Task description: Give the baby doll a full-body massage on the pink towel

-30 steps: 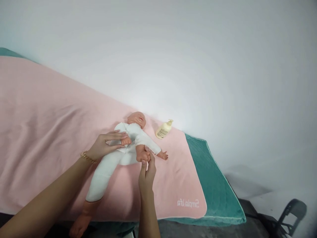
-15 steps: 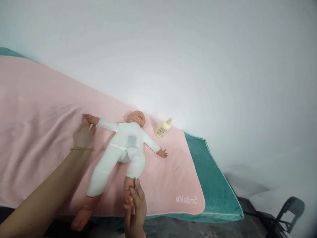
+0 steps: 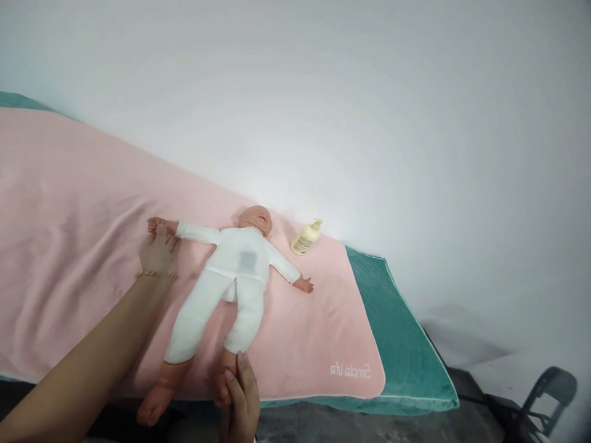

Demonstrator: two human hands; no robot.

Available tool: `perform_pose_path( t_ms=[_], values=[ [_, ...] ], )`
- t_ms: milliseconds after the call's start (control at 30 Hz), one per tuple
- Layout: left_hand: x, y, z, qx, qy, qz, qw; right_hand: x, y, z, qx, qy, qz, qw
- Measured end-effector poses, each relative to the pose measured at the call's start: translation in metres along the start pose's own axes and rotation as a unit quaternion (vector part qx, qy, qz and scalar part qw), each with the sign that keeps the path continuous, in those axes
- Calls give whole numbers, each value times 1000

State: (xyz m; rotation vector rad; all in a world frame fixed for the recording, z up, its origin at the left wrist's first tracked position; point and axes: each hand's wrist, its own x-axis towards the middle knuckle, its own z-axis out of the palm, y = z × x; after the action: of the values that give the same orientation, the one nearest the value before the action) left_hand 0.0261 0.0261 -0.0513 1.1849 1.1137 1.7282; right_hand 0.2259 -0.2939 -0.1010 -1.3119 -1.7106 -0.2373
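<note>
A baby doll (image 3: 242, 252) in a white cloth suit lies on its back on a pink blanket (image 3: 314, 332), arms spread and feet towards me. My left hand (image 3: 158, 251), with a gold bracelet at the wrist, is closed on the doll's hand (image 3: 161, 225) at the left. At the near edge, my right hand (image 3: 244, 397) grips the doll's foot (image 3: 223, 384) on the right side; part of that foot is hidden by my fingers. The doll's other foot (image 3: 154, 403) hangs over the blanket's edge, untouched.
A pale yellow pump bottle (image 3: 305, 238) stands beside the doll's head, near the white wall (image 3: 369, 123). Under the blanket is a green mattress (image 3: 392, 320), showing at the right end. A dark folding chair (image 3: 549, 394) stands at the lower right.
My right hand has moved down and left with the doll's foot, and that leg now lies straighter. The doll's left-side hand has shifted slightly outward with my left hand.
</note>
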Motion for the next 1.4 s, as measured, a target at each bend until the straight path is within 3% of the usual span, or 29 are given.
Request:
perform_pose_path(
  t_ms=[100,200,333,467,633,767,867,967,1100,1233,1400],
  values=[
    [-4,11,6,-98,143,-53,983,16,-1,-7,4,-10,-7,1000],
    [-12,31,16,-110,171,-26,979,40,4,-10,13,-13,-8,1000],
    [-32,61,31,-72,93,44,992,84,17,-5,13,13,-10,1000],
    [-51,77,40,27,-16,102,994,129,20,-1,59,-17,40,997],
    [-49,70,39,90,-210,228,946,173,16,-1,131,-6,133,982],
    [-43,66,39,110,-282,260,917,191,21,-1,154,-7,168,974],
    [-42,65,41,107,-306,277,905,195,23,-2,163,-16,180,970],
    [-44,66,40,87,-294,267,914,193,23,-4,168,-19,186,968],
    [-46,70,37,37,-246,177,952,182,17,-8,153,-6,182,971],
    [-42,73,33,-40,-129,54,989,156,8,-14,116,8,173,978],
    [-26,61,30,-119,38,2,992,101,2,-23,80,3,156,984]
  ],
)
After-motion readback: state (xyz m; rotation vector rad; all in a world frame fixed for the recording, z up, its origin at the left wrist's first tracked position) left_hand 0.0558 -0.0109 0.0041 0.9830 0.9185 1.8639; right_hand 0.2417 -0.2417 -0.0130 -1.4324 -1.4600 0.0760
